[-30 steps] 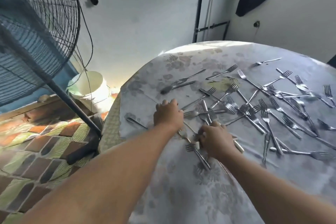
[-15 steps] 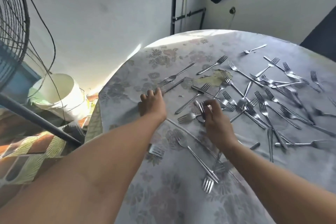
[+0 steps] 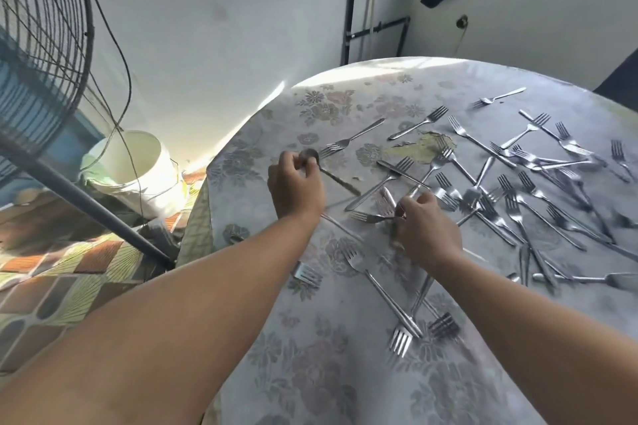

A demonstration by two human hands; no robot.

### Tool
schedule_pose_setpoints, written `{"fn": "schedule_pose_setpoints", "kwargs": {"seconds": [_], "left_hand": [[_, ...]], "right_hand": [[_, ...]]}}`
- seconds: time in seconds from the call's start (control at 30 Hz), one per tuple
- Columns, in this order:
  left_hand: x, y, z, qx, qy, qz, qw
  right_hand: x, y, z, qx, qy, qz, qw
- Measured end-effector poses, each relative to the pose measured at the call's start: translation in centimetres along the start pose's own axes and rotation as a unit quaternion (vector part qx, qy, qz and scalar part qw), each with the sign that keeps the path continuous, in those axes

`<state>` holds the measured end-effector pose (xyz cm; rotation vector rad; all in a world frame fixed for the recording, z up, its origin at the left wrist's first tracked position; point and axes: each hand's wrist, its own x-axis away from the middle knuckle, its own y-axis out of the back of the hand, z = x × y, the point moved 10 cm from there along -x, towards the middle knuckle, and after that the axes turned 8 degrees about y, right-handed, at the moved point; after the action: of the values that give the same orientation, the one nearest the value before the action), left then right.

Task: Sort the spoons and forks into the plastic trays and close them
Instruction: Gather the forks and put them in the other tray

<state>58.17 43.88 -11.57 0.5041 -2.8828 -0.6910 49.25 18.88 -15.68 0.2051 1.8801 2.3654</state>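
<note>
A: Why is the spoon (image 3: 312, 158) being pinched at its bowl by the left hand (image 3: 296, 188)?

B: It is probably being picked out from among the forks (image 3: 538, 203); the handle is trailing down toward the counter (image 3: 345, 373), so a separate spoon pile is likely being started.

A: And the right hand (image 3: 426, 229)?

B: Its grip is being curled narrowly around metal handles at the near edge of the scatter; exactly how many pieces are being held cannot be told. A bundle is seemingly being gathered.

A: Where are the trays?

B: None are being shown, so sorting is judged barely begun. Most forks are lying spread across the counter's right side.
</note>
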Motion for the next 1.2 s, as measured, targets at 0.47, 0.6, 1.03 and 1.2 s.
{"fn": "schedule_pose_setpoints", "kwargs": {"seconds": [0.47, 0.6, 1.03, 1.2], "left_hand": [[7.4, -2.5, 0.6, -0.099, 0.097, 0.169, 0.976], [11.8, -4.8, 4.4, -0.262, 0.128, 0.275, 0.916], [15.3, -5.4, 5.8, -0.312, 0.149, 0.173, 0.922], [16.6, -5.0, 5.0, -0.349, 0.093, 0.137, 0.922]], "right_hand": [[4.4, 3.7, -1.9, -0.017, -0.017, -0.065, 0.998], [6.5, 1.3, -2.5, -0.021, -0.05, 0.015, 0.998], [8.7, -0.2, -3.3, -0.082, -0.059, 0.048, 0.994], [9.8, 0.1, -3.9, -0.15, -0.037, 0.04, 0.987]]}}
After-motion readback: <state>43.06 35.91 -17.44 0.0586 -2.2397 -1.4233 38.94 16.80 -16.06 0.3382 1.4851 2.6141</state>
